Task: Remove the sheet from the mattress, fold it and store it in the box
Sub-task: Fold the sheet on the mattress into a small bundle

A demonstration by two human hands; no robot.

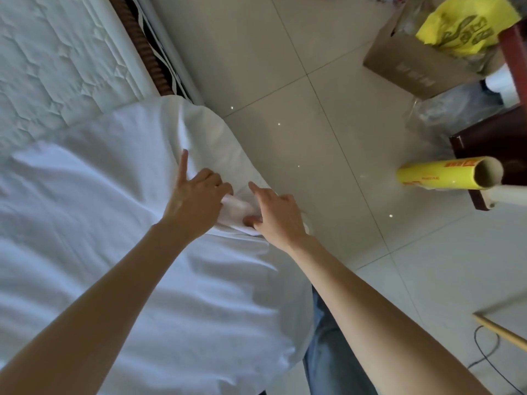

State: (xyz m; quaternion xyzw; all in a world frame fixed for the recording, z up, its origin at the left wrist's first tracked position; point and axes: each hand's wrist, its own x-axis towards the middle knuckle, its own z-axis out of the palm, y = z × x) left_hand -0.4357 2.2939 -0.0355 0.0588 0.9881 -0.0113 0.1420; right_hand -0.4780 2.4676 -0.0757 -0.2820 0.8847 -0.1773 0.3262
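I was at the removal step, I judged: the sheet (119, 252) covered only the near part of the mattress (57, 67), whose quilted far part lay bare, and one edge hung over the right side of the bed toward the floor (313, 109). Both my hands met at that right edge. My left hand (194, 201) had its lower fingers curled round a bunched fold of sheet, forefinger pointing straight out to the far side. My right hand (278, 215), just beside it, pinched the same fold between thumb and curled fingers, its forefinger also straight. The fold ran between the two hands, so the cloth lay under and within both grips, the rest spreading left and near across the bed.

The next move, as I saw it, called for drawing the edge up and clear of the mattress, keeping both grips firm so corners could be matched for folding. The box (422, 64) stood well apart, far right on the floor, a yellow bag (462, 27) already in it.
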